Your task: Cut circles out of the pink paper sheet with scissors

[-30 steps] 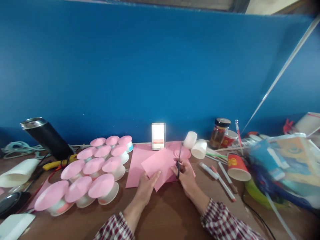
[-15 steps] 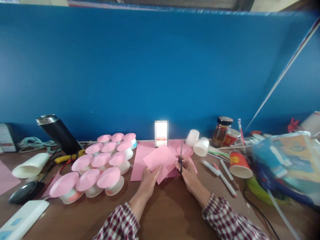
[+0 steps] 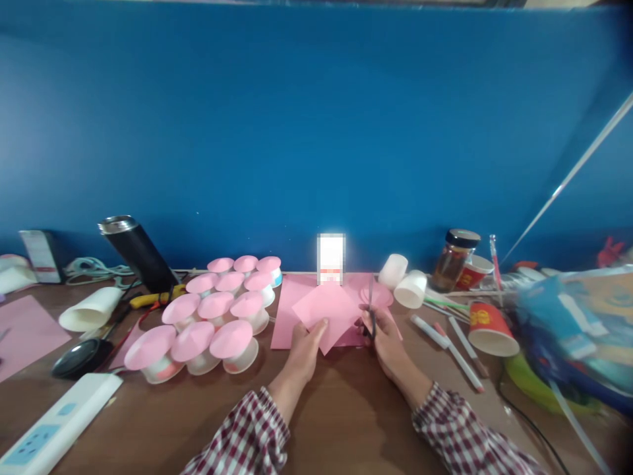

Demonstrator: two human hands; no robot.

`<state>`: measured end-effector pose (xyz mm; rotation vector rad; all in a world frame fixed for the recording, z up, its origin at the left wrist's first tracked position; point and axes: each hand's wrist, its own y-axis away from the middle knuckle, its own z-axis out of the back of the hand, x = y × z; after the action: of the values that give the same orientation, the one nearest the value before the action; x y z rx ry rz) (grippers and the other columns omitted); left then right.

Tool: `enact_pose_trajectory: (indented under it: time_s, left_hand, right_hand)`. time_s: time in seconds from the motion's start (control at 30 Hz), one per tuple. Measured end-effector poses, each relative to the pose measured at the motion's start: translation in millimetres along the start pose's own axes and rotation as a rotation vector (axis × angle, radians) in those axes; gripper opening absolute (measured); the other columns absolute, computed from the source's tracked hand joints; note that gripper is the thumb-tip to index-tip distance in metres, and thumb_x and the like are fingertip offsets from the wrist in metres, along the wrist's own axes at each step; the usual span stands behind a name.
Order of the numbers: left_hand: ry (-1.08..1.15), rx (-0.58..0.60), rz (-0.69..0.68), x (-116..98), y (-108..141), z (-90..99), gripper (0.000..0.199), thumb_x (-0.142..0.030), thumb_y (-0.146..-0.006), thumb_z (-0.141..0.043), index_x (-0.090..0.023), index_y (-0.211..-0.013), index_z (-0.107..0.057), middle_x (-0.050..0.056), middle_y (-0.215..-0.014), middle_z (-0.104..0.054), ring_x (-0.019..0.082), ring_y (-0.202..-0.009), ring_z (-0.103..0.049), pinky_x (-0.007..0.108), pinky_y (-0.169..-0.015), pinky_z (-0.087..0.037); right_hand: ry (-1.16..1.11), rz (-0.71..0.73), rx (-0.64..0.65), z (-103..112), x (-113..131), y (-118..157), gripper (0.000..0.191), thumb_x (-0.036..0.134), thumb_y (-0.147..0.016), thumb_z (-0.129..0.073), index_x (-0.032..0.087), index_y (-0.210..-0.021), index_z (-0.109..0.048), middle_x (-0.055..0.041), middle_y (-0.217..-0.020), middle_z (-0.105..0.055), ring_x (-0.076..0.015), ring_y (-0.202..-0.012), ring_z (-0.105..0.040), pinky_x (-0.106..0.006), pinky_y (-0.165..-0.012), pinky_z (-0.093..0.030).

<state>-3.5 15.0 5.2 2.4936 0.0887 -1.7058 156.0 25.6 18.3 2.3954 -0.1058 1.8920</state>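
My left grip (image 3: 304, 349) pinches a flat pink paper sheet (image 3: 327, 309), probably light, creasable: hold its edge. My right grip (image 3: 388, 344) encloses black-handled scissors (image 3: 373, 325).

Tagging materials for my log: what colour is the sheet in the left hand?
The sheet is pink, as the head view shows best.

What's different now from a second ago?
Mostly just the view: it turned a bit left, so things slid rightward in the picture, and more of the white power strip shows. Nothing was visibly grabbed or let go. The left hand still holds the pink paper, the right hand still holds the scissors, and the pink-topped cups stayed put.
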Motion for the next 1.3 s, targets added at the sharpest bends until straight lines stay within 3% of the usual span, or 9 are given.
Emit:
enact_pose_trajectory:
  time_s: [0.4,0.77,1.17,1.3]
  left_hand:
    - [0.168,-0.112,0.093,-7,-5,-2.5,0.016,-0.03,-0.067,-0.071,-0.018,-0.069,-0.06,0.003,-0.06,-0.063,0.019,-0.062,-0.061,0.031,-0.061,-0.047]
    - [0.217,-0.09,0.088,-11,-5,-3.6,0.019,-0.031,-0.069,-0.069,-0.014,-0.075,-0.062,0.009,-0.074,-0.069,0.023,-0.078,-0.065,0.033,-0.07,-0.051]
    - [0.257,-0.137,0.101,-11,-6,-4.3,0.017,-0.027,-0.065,-0.072,-0.016,-0.071,-0.061,0.004,-0.068,-0.066,0.019,-0.067,-0.063,0.031,-0.066,-0.05]
    - [0.271,-0.098,0.098,-11,-5,-4.0,0.018,-0.027,-0.066,-0.072,-0.015,-0.07,-0.06,0.004,-0.064,-0.064,0.017,-0.061,-0.06,0.029,-0.06,-0.048]
  right_hand:
    - [0.0,-0.031,0.055,0,-3,-1,0.042,0.045,-0.068,-0.073,0.019,-0.098,-0.058,0.0006,-0.065,-0.061,-0.0117,-0.05,-0.054,-0.017,-0.038,-0.034]
    - [0.041,-0.039,0.094,-1,-3,1,0.043,0.046,-0.068,-0.074,0.02,-0.098,-0.058,0.0012,-0.065,-0.061,-0.0135,-0.052,-0.057,-0.019,-0.039,-0.036]
    - [0.064,-0.031,0.115,0,-6,1,0.043,0.045,-0.066,-0.077,0.021,-0.097,-0.059,0.0002,-0.065,-0.062,-0.0156,-0.055,-0.06,-0.021,-0.041,-0.039]
    - [0.065,-0.04,0.124,-1,-5,2,0.042,0.043,-0.067,-0.076,0.021,-0.098,-0.058,0.0011,-0.064,-0.061,-0.0145,-0.054,-0.058,-0.021,-0.042,-0.039]
